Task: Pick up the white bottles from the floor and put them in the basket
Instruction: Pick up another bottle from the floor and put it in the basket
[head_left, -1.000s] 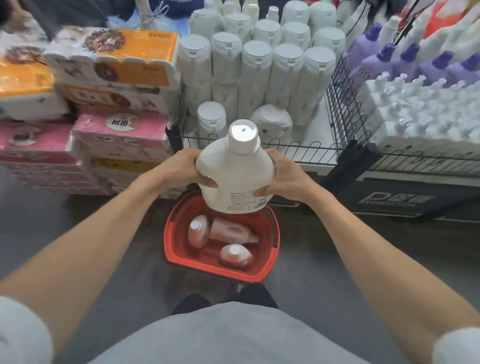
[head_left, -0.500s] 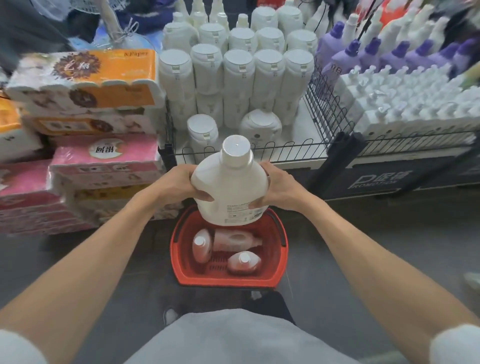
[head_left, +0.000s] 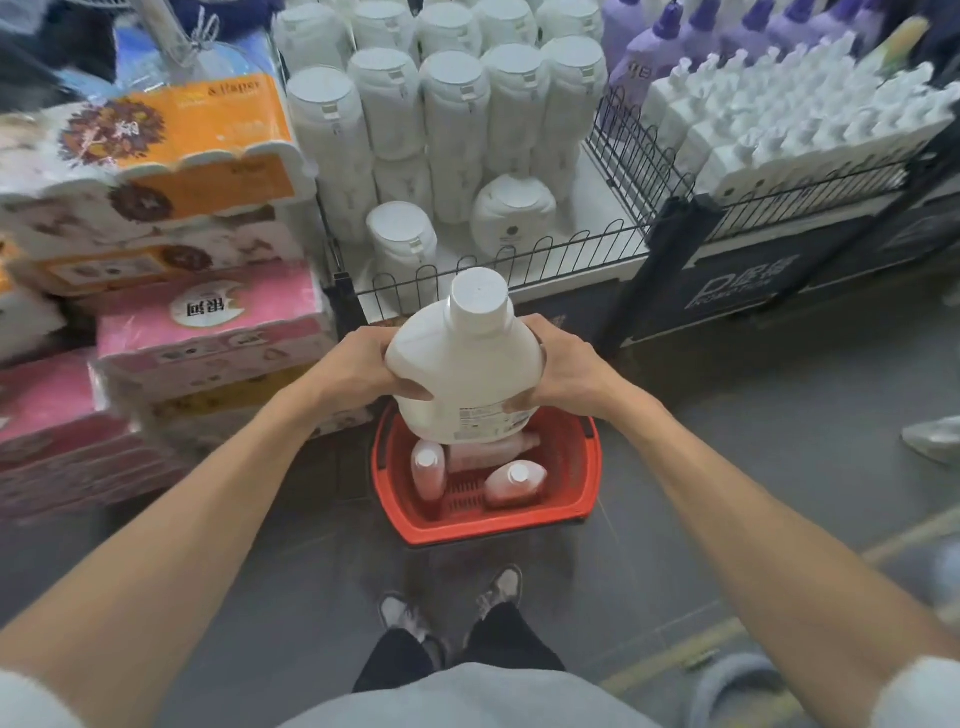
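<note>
Two hands, the left hand (head_left: 353, 364) and right hand (head_left: 571, 374), still grip the large white bottle (head_left: 462, 379) by its sides, now slightly further over the red basket (head_left: 584, 467) holding three smaller bottles (head_left: 514, 480), so lowering it in looks next.

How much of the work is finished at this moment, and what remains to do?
Done: three small bottles already lie in the red basket. In hand: the left hand and right hand grip a large white bottle upright above the basket, not yet inside. Left: lowering it in. No loose bottle shows on the floor; the other white bottles stand on the fenced display shelf.
</note>
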